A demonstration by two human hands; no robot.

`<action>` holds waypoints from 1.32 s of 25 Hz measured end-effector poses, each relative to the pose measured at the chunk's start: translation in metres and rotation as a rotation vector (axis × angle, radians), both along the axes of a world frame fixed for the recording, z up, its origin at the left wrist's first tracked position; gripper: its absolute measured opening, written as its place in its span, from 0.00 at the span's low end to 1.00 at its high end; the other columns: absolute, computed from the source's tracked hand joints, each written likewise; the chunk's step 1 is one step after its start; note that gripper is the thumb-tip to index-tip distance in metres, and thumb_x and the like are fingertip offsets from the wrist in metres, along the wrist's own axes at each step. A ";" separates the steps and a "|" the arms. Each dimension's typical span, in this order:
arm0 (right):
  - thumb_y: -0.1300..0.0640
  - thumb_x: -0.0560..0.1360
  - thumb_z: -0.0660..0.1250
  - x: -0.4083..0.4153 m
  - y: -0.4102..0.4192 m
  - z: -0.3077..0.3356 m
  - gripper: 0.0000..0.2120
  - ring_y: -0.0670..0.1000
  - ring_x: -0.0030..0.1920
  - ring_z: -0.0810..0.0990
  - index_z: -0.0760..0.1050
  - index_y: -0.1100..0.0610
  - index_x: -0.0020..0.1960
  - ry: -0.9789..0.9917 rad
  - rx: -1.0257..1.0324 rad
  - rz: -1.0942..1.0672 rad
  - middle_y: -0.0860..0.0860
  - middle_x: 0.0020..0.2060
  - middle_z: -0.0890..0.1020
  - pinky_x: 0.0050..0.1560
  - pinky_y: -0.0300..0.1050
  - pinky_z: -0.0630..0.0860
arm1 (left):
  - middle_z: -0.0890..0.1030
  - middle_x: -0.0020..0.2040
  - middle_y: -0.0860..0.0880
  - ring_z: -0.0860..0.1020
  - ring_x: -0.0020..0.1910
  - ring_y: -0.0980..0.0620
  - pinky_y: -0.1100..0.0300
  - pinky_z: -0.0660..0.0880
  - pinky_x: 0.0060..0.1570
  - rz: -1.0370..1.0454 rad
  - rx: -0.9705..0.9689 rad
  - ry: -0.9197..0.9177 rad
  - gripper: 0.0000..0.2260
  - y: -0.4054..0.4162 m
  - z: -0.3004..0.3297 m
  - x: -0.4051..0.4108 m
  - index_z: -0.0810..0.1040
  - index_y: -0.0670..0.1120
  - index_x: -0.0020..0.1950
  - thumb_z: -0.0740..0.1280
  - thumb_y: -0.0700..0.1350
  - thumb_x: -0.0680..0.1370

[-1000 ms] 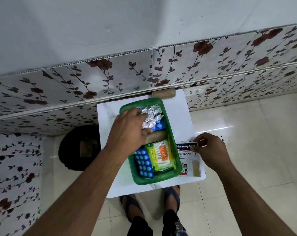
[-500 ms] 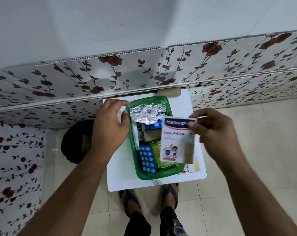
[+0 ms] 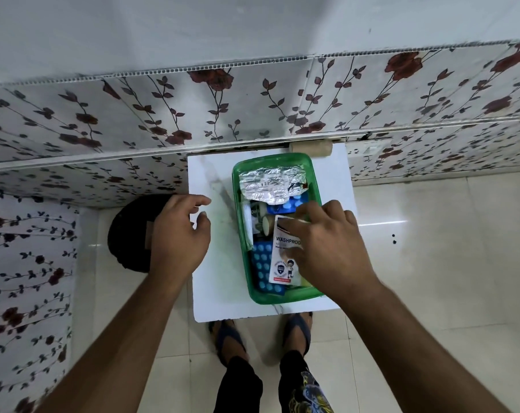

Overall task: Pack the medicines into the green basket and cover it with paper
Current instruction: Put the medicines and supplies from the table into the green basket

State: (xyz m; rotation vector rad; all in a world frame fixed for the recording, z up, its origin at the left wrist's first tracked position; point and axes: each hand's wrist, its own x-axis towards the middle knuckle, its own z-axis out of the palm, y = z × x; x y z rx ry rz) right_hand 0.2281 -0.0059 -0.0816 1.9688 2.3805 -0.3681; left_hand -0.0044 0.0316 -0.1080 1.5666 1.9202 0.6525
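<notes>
The green basket [image 3: 284, 297] stands on a small white table [image 3: 214, 278]. Inside lie a crumpled silver foil strip [image 3: 269, 186], blue blister packs [image 3: 261, 265], a beige roll [image 3: 267, 226] and a white tube along the left wall. My right hand [image 3: 327, 242] presses a white plaster box [image 3: 282, 260] marked WASHPROOF down onto the contents, fingers on its top edge and thumb on its face. My left hand [image 3: 178, 234] hovers over the table's left edge, fingers loosely curled and apart, holding nothing.
A beige roll [image 3: 311, 148] lies at the table's back edge against the floral wall panel. A black round object [image 3: 127, 231] sits on the tiled floor left of the table. My feet in sandals [image 3: 261, 335] stand under the front edge.
My right hand has lowered the plaster box from above the basket down into it. My left hand has let go of the basket's left rim and moved left.
</notes>
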 end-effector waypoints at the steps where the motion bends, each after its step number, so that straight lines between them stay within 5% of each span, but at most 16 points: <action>1: 0.48 0.64 0.76 0.000 -0.002 -0.003 0.24 0.59 0.50 0.76 0.80 0.46 0.59 -0.027 -0.016 0.036 0.51 0.51 0.81 0.48 0.53 0.73 | 0.76 0.50 0.53 0.78 0.49 0.53 0.64 0.72 0.47 -0.001 -0.008 -0.007 0.12 0.001 0.000 0.002 0.82 0.49 0.53 0.65 0.36 0.75; 6: 0.52 0.63 0.76 0.013 0.000 -0.002 0.29 0.58 0.53 0.75 0.77 0.46 0.63 -0.047 -0.020 0.092 0.48 0.53 0.82 0.50 0.54 0.71 | 0.76 0.50 0.54 0.77 0.48 0.55 0.67 0.70 0.44 -0.028 -0.025 -0.006 0.11 0.007 -0.002 0.005 0.82 0.49 0.52 0.65 0.36 0.75; 11: 0.57 0.73 0.71 0.034 0.051 0.003 0.13 0.52 0.47 0.78 0.81 0.49 0.56 0.555 0.078 -0.410 0.47 0.49 0.85 0.48 0.46 0.73 | 0.80 0.50 0.52 0.77 0.43 0.63 0.69 0.71 0.43 0.009 -0.042 -0.049 0.12 0.018 -0.002 0.006 0.82 0.50 0.50 0.64 0.35 0.74; 16: 0.60 0.71 0.70 0.045 0.124 -0.046 0.20 0.62 0.55 0.79 0.79 0.52 0.63 0.042 0.061 -0.179 0.55 0.58 0.82 0.53 0.53 0.77 | 0.81 0.50 0.54 0.77 0.43 0.67 0.78 0.67 0.39 -0.022 -0.102 -0.056 0.12 0.031 -0.004 0.007 0.82 0.50 0.51 0.64 0.36 0.75; 20: 0.53 0.73 0.68 0.043 0.141 -0.058 0.20 0.65 0.59 0.77 0.76 0.54 0.64 -0.168 0.067 -0.130 0.59 0.62 0.78 0.57 0.57 0.75 | 0.82 0.49 0.55 0.76 0.44 0.69 0.79 0.67 0.39 -0.006 -0.077 -0.061 0.12 0.033 -0.001 0.008 0.81 0.51 0.50 0.65 0.36 0.75; 24: 0.46 0.77 0.64 0.043 0.143 -0.051 0.17 0.63 0.58 0.77 0.79 0.55 0.59 -0.230 0.040 -0.165 0.59 0.57 0.81 0.57 0.56 0.74 | 0.82 0.49 0.55 0.76 0.44 0.71 0.80 0.66 0.39 0.004 -0.056 -0.077 0.12 0.033 0.005 0.014 0.81 0.50 0.50 0.64 0.35 0.75; 27: 0.40 0.77 0.60 0.046 0.119 -0.009 0.20 0.58 0.43 0.80 0.80 0.55 0.48 0.140 0.110 -0.481 0.52 0.43 0.84 0.44 0.48 0.75 | 0.82 0.49 0.54 0.76 0.43 0.70 0.80 0.67 0.38 0.017 -0.069 -0.090 0.12 0.032 0.009 0.015 0.82 0.50 0.50 0.64 0.35 0.75; 30: 0.44 0.75 0.65 0.030 0.079 0.044 0.15 0.48 0.36 0.80 0.82 0.55 0.46 0.663 -0.098 -0.697 0.47 0.37 0.84 0.37 0.43 0.72 | 0.82 0.49 0.53 0.76 0.42 0.70 0.79 0.67 0.39 0.035 -0.073 -0.101 0.11 0.028 0.007 0.013 0.82 0.48 0.50 0.64 0.35 0.75; 33: 0.45 0.75 0.65 -0.011 0.050 0.045 0.17 0.51 0.35 0.82 0.82 0.58 0.43 0.622 -0.373 -0.548 0.51 0.35 0.85 0.37 0.45 0.78 | 0.82 0.48 0.53 0.76 0.42 0.67 0.75 0.70 0.41 0.047 -0.084 -0.121 0.11 0.017 0.004 0.010 0.81 0.49 0.49 0.64 0.35 0.75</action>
